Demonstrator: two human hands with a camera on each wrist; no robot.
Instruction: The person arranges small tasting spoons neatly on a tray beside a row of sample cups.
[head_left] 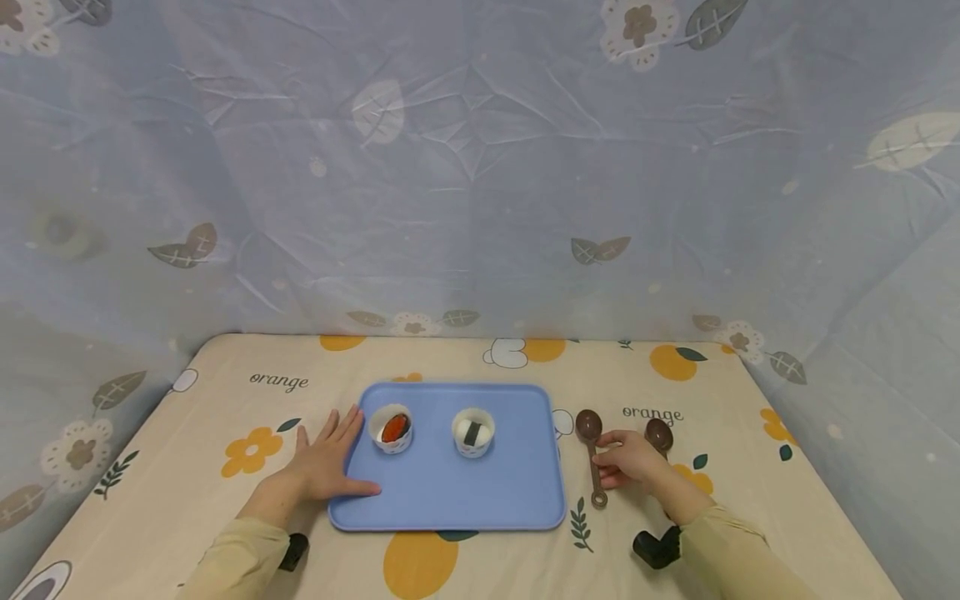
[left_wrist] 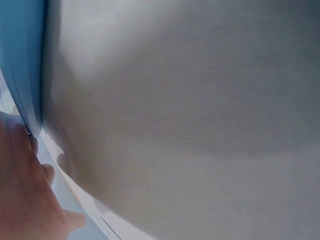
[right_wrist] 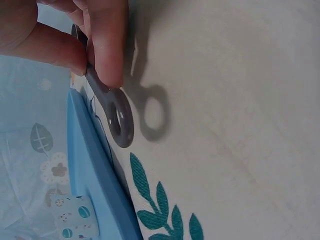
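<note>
My left hand [head_left: 318, 462] rests on the left edge of a blue tray [head_left: 450, 504], fingers spread and thumb over the surface. On the tray stand two small white patterned cups. The left cup [head_left: 393, 449] holds a piece topped with orange-red roe [head_left: 395, 427]; the right cup [head_left: 472, 452] holds a white rice ball with a dark strip [head_left: 472, 432]. Right of the tray, my right hand [head_left: 630, 458] pinches the handle of a brown spoon [head_left: 588, 424] between thumb and fingers. In the right wrist view, the ring-ended spoon handle [right_wrist: 101, 93] casts a shadow on the cloth beside it.
A second brown spoon [head_left: 659, 433] lies behind my right hand, its handle partly hidden. Black devices sit at the left wrist [head_left: 294, 552] and right wrist [head_left: 657, 550]. The cream tablecloth [head_left: 517, 562] has orange and leaf prints. A grey-blue curtain [head_left: 450, 208] encloses the table's back and sides.
</note>
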